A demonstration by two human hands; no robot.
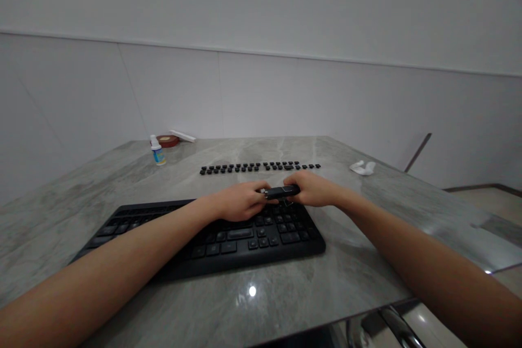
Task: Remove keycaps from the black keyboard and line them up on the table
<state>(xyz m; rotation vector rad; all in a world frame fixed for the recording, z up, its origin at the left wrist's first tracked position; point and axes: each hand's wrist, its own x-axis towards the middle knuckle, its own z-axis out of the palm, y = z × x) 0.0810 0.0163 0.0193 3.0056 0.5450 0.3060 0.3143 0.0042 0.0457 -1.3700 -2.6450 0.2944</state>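
A black keyboard (212, 239) lies on the grey marble table (285, 293), some of its keys removed. My left hand (240, 201) and my right hand (312, 189) meet over its far right end. Both are closed on a small dark tool (281, 192), which looks like a key puller, held between them just above the keys. Behind the hands, several loose black keycaps (259, 167) lie in rows on the table.
A small white bottle with a blue label (157, 151) stands at the back left, next to a round brown tin (168, 141) and a white strip. A crumpled white cloth (362, 167) lies at the back right. The table's edge runs close at the front right.
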